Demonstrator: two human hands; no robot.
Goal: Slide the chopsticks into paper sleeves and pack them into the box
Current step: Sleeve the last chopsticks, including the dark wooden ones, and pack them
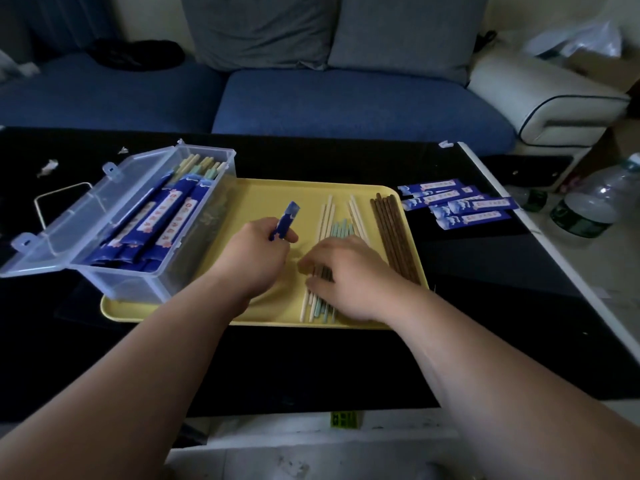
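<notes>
Feed check: my left hand (258, 251) pinches a paper sleeve (286, 220), my right hand (349, 275) is down on the loose chopsticks (329, 220).
The sleeve tips toward 1 o'clock over the yellow tray (277, 195); my right fingers (311, 263) curl around the pale and teal sticks. At 3 o'clock of them lie the brown chopsticks (391, 233), at 9 o'clock the clear box (138, 237) of sleeved pairs, at 2 o'clock spare sleeves (457, 204) on the table (311, 358).
</notes>
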